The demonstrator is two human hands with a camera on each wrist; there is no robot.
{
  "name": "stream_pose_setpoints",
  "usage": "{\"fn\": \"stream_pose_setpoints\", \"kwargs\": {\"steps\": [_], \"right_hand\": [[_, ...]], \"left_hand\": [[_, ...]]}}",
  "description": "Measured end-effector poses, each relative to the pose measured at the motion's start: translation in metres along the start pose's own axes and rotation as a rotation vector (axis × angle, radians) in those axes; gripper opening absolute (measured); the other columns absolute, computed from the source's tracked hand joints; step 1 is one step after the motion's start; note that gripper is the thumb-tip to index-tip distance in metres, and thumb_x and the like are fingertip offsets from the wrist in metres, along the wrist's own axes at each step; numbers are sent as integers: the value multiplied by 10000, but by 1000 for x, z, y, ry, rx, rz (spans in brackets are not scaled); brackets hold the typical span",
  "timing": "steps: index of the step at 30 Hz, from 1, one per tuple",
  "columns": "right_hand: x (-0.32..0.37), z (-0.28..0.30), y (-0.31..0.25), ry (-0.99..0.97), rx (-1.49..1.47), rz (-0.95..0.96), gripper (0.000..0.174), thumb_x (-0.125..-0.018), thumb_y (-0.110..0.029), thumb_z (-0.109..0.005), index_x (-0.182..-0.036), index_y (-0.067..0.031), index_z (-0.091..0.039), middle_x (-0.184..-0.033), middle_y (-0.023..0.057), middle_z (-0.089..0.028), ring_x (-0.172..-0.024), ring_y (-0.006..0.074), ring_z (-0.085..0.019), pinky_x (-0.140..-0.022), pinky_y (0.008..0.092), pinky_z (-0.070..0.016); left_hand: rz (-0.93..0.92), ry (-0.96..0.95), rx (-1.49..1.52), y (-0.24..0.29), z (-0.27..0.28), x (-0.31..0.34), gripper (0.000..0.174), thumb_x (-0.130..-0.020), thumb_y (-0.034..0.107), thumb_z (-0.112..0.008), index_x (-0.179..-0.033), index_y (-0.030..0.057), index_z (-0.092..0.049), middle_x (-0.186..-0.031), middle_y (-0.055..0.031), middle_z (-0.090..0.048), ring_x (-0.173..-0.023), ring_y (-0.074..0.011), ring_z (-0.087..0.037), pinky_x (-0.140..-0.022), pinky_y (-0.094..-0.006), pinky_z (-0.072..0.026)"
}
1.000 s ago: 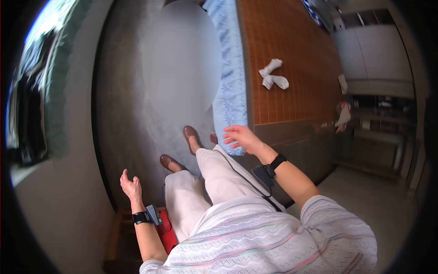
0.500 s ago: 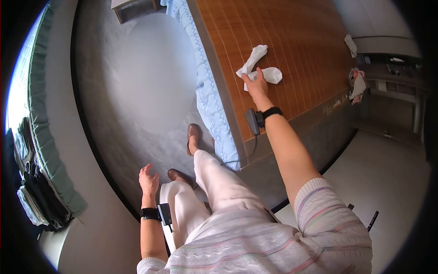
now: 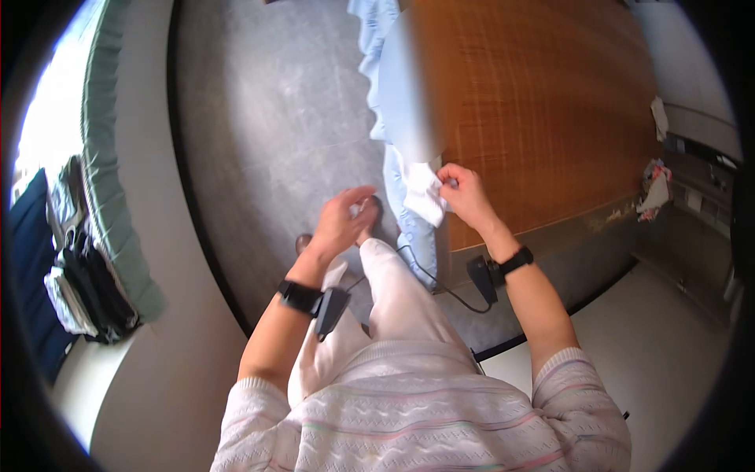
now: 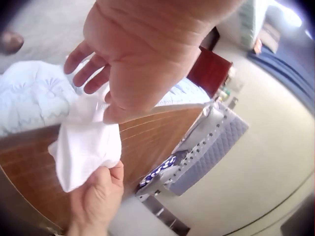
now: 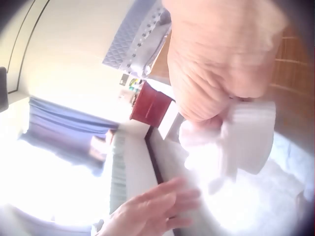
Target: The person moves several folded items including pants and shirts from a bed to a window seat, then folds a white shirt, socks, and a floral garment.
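Observation:
My right hand (image 3: 469, 197) pinches the white socks (image 3: 425, 197) between thumb and fingers, holding them up at the bed's near edge. They hang as a soft bundle in the left wrist view, where the right hand (image 4: 98, 196) grips their lower end. My left hand (image 3: 340, 224) is to their left with its fingers extended and nothing in it. The left hand's fingers overlap the cloth in the left wrist view. From the right wrist, the left hand (image 5: 152, 206) shows apart from the socks (image 5: 251, 132), slightly blurred.
The bed carries a brown slatted mat (image 3: 543, 102) and a light blue frilled cover (image 3: 417, 244) down its side. A cable (image 3: 460, 303) hangs near the right wrist. Folded clothes (image 3: 94, 287) lie on the window sill at left, beside a green curtain (image 3: 106, 157).
My right hand reached onto the mat where two socks lay, then drew back toward my body with white socks in its grip. My left hand has risen and come inward toward them.

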State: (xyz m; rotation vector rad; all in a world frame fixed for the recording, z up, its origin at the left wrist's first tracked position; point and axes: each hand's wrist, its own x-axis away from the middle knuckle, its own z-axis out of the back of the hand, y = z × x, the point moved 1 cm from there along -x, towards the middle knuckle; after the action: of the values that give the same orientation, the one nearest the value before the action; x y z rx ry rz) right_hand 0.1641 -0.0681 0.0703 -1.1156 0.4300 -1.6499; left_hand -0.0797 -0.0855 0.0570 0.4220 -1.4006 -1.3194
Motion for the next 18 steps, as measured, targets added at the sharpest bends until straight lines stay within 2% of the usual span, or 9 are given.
{"fn": "stream_pose_setpoints", "kwargs": {"steps": [2,4,5,7,10,12,13,16,18], "right_hand": [[12,-20,-27,-170,-266,-20,150,-702,54,-503,-794,-31,-586,-713,25,-566,-673,91,-504,-643,225,-419],[16,-37,-46,-208,-286,49,168,-701,79,-487,-794,-27,-578,-745,15,-559,-701,91,-501,-660,221,-413],[15,-45,-56,-224,-309,110,188,-701,105,-470,-794,-24,-571,-777,6,-553,-729,92,-497,-677,217,-408],[15,-63,-81,-246,-300,167,202,-695,115,-457,-788,-18,-577,-802,8,-562,-751,89,-503,-683,213,-412],[8,-93,-114,-267,-242,270,232,-712,128,-435,-838,-5,-577,-881,8,-569,-812,90,-521,-729,209,-426],[1,-113,-141,-280,-551,38,281,-733,119,-437,-959,-4,-550,-936,34,-566,-855,110,-540,-792,230,-437],[-3,-121,-159,-327,-510,-5,377,-780,49,-505,-1151,-8,-470,-997,59,-555,-903,118,-542,-835,256,-442],[-15,-159,-218,-485,-527,-159,508,-798,-47,-591,-1265,-21,-393,-1017,66,-550,-913,118,-536,-834,262,-442],[-28,-194,-246,-552,-480,-121,622,-794,-154,-656,-1311,-15,-339,-1014,73,-556,-910,113,-536,-826,256,-443]], "left_hand": [[90,-59,138,9,6,-9,308,-812,139,-592,-1088,4,-571,-1008,-101,-600,-946,-188,-570,-779,-308,-479],[544,-169,898,8,12,-9,451,-793,224,-659,-1164,10,-521,-1056,-121,-594,-955,-222,-577,-815,-359,-474],[541,-151,907,6,18,-7,451,-793,224,-659,-1164,10,-521,-1056,-121,-594,-955,-222,-577,-815,-359,-474],[536,-148,1381,-1,33,1,385,-817,144,-634,-1155,12,-507,-1055,-98,-588,-954,-204,-575,-824,-358,-477],[431,-20,1479,-11,76,7,279,-823,28,-578,-1098,16,-532,-1035,-91,-596,-952,-184,-578,-830,-343,-475],[388,22,1553,-39,108,2,265,-806,-40,-542,-1065,13,-556,-1008,-84,-614,-931,-189,-593,-836,-337,-475],[306,1,1568,-47,130,4,265,-803,-36,-543,-1061,21,-561,-1002,-80,-621,-910,-186,-603,-826,-335,-482],[231,77,1620,-54,203,19,273,-742,-96,-538,-986,8,-602,-967,-90,-636,-881,-189,-614,-826,-325,-480],[206,196,1591,-60,249,31,281,-735,-96,-537,-992,1,-598,-967,-92,-635,-882,-186,-614,-818,-324,-482]]}}
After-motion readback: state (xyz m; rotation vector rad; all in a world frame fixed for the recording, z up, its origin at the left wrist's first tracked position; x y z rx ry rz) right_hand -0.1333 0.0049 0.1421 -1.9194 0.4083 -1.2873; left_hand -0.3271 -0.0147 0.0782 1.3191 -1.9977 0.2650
